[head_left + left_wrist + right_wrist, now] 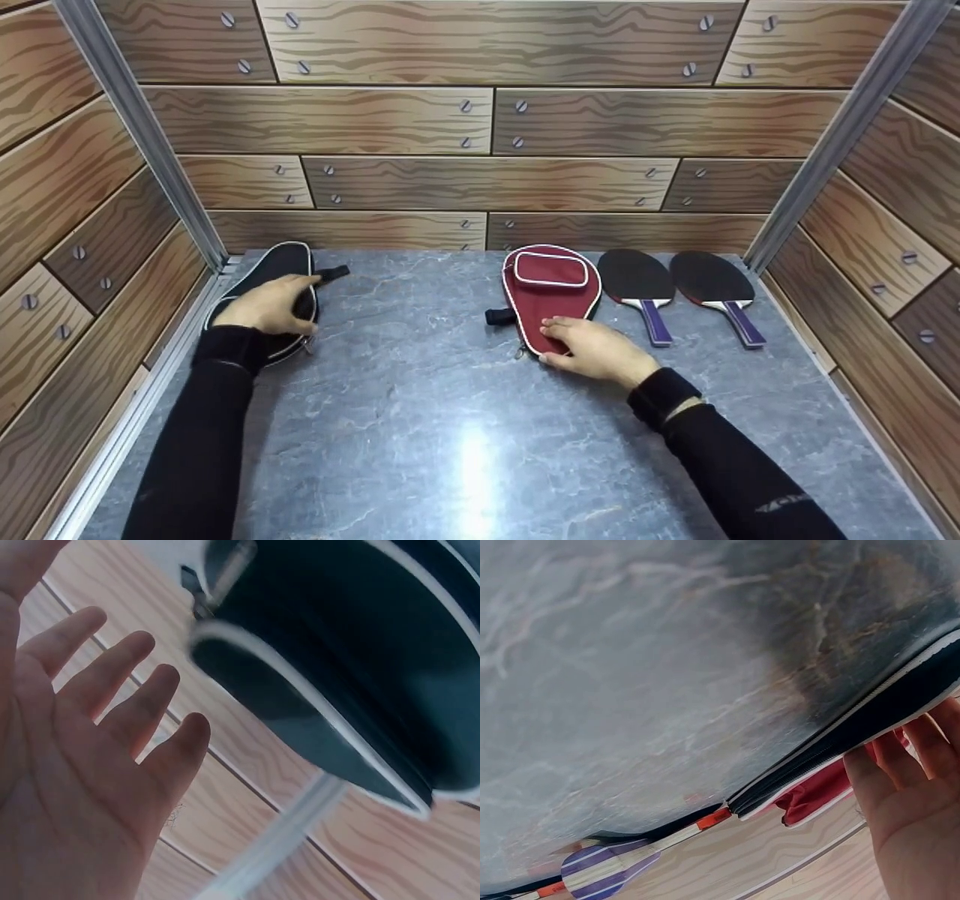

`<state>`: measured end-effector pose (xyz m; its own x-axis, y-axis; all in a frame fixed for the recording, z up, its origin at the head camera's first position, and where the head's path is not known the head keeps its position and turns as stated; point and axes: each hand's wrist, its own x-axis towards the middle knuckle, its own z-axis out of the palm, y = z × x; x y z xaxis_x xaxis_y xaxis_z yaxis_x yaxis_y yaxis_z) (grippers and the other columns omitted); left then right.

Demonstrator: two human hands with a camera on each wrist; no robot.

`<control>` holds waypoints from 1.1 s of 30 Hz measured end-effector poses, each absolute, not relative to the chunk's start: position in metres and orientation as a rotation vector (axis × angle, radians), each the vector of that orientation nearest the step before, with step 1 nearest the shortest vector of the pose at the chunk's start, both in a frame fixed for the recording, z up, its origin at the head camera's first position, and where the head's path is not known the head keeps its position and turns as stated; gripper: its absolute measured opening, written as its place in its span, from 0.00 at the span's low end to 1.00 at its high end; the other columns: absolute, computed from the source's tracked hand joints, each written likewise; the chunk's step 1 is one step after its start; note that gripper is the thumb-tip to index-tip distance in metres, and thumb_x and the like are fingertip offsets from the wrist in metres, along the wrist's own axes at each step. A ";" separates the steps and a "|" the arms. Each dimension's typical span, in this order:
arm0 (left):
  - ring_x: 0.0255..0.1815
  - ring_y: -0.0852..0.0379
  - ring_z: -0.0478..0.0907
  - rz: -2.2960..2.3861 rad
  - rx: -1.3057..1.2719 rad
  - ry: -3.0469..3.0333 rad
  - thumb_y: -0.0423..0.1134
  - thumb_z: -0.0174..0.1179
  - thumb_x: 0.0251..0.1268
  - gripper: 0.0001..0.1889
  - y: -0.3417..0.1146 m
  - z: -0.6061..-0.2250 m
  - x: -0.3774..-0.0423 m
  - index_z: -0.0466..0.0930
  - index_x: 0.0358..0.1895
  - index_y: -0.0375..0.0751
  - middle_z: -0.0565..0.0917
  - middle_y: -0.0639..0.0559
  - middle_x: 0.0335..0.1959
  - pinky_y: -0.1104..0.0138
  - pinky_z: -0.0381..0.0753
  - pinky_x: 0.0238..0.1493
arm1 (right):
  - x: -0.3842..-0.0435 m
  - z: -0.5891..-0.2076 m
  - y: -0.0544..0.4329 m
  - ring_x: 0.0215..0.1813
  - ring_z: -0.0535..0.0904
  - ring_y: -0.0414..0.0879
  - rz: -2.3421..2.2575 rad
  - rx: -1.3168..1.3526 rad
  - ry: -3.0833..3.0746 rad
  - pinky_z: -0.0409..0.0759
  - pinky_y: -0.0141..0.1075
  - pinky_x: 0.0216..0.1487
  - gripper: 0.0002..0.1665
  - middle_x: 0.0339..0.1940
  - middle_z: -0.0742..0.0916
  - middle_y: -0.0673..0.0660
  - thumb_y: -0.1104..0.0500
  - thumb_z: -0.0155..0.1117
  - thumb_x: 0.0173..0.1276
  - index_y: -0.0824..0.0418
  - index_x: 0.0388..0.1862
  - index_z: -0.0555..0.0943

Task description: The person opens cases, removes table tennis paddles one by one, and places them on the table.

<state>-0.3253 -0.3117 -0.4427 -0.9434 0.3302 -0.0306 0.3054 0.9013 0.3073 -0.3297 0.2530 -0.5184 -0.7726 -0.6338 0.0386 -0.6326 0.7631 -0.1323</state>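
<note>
My left hand is over a black paddle case with white piping at the table's far left, partly hiding it. In the left wrist view the fingers of that hand are spread and apart from the case, whose zipper pull hangs near them. Right of centre lies a red paddle case with a small front pocket. The fingers of my right hand rest on its narrow lower end, the thumb by its edge. The right wrist view shows these fingers loosely extended along the case.
Two black-faced table tennis paddles with purple handles lie side by side just right of the red case. Dark straps stick out from both cases. A wood-patterned wall encloses the grey marbled table at the back and sides.
</note>
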 end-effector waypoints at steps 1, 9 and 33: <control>0.88 0.21 0.72 0.466 0.492 2.981 0.42 0.85 0.64 0.53 -0.317 -0.442 -0.324 0.69 0.89 0.28 0.75 0.20 0.85 0.31 0.71 0.91 | -0.330 -0.518 0.253 0.86 0.83 0.63 -0.214 -1.056 2.940 0.81 0.59 0.87 0.35 0.83 0.88 0.65 0.43 0.69 0.89 0.68 0.79 0.86; 0.88 0.18 0.69 0.430 0.415 2.930 0.30 0.82 0.51 0.58 -0.349 -0.441 -0.318 0.64 0.90 0.26 0.72 0.16 0.85 0.30 0.70 0.91 | -0.329 -0.517 0.253 0.87 0.83 0.63 -0.221 -1.045 2.939 0.81 0.59 0.88 0.35 0.83 0.87 0.65 0.43 0.69 0.89 0.67 0.79 0.86; 0.73 0.15 0.82 0.372 0.490 3.028 0.24 0.76 0.58 0.44 -0.378 -0.472 -0.323 0.74 0.81 0.21 0.82 0.13 0.70 0.28 0.81 0.79 | -0.328 -0.518 0.257 0.84 0.85 0.63 -0.183 -1.112 2.946 0.83 0.59 0.85 0.34 0.82 0.87 0.66 0.45 0.69 0.89 0.68 0.79 0.85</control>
